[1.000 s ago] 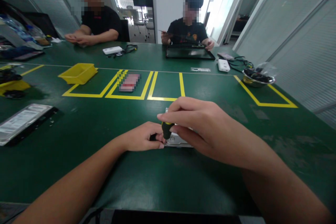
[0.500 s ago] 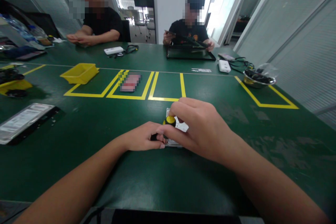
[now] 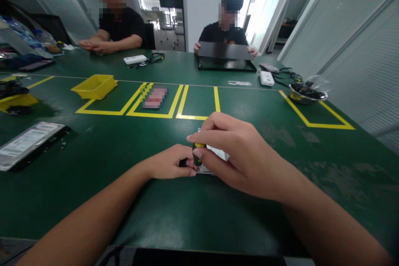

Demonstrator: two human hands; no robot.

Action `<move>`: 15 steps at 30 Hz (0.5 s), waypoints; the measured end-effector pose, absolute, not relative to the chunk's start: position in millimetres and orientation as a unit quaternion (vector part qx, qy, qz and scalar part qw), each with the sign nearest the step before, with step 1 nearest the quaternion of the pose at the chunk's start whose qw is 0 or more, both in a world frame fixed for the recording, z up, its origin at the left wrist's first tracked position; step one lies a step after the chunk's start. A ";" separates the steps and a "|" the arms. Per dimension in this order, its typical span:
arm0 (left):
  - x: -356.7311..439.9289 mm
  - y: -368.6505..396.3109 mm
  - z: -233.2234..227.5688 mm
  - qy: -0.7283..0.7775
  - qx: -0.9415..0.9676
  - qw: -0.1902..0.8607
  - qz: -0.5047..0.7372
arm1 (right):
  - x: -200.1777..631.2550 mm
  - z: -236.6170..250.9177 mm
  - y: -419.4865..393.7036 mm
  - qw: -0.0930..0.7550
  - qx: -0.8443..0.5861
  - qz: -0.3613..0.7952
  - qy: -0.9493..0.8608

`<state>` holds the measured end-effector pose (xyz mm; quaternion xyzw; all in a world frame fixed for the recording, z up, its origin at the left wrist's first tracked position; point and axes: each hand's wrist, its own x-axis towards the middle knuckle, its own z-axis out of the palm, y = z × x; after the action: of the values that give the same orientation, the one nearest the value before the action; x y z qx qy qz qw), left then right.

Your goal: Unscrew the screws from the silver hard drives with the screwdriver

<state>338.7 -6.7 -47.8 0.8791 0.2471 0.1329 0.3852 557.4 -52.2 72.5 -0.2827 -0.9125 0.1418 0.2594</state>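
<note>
My right hand (image 3: 240, 153) is closed around the black and yellow handle of a screwdriver (image 3: 198, 156), which stands upright over a silver hard drive (image 3: 220, 152). Its tip is hidden behind my fingers. The drive lies on the green table in front of me, largely covered by my right hand. At the drive's left edge, my left hand (image 3: 171, 162) grips it with bent fingers close to the screwdriver.
Left on the table lies a larger silver drive-like unit (image 3: 29, 143) with a label. Farther off are a yellow bin (image 3: 95, 87), a pink-red card-like item (image 3: 155, 98) and a metal bowl (image 3: 307, 94) of dark parts. Two people sit opposite, one holding a black panel (image 3: 226, 51).
My right fingers have shifted around the screwdriver handle, the index finger now stretched across its top. My left hand stays put. Opposite, a person has moved the dark panel flatter over its frame.
</note>
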 end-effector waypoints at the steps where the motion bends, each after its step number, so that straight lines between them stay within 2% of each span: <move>1: 338.6 -7.0 -48.4 0.250 0.880 0.381 0.133 | 558.2 74.7 -53.0 0.258 -0.274 0.165 -0.912; 6: 337.9 -8.6 -49.8 0.265 0.888 0.354 0.128 | 562.1 80.5 -53.5 0.246 -0.246 0.224 -0.911; 15: 337.9 -7.4 -47.4 0.270 0.887 0.358 0.109 | 564.6 80.4 -51.9 0.249 -0.240 0.230 -0.910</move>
<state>337.9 -7.4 -47.4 0.8873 0.2699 0.1087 0.3580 564.6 -51.9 80.4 -0.2396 -0.9098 0.2300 0.2487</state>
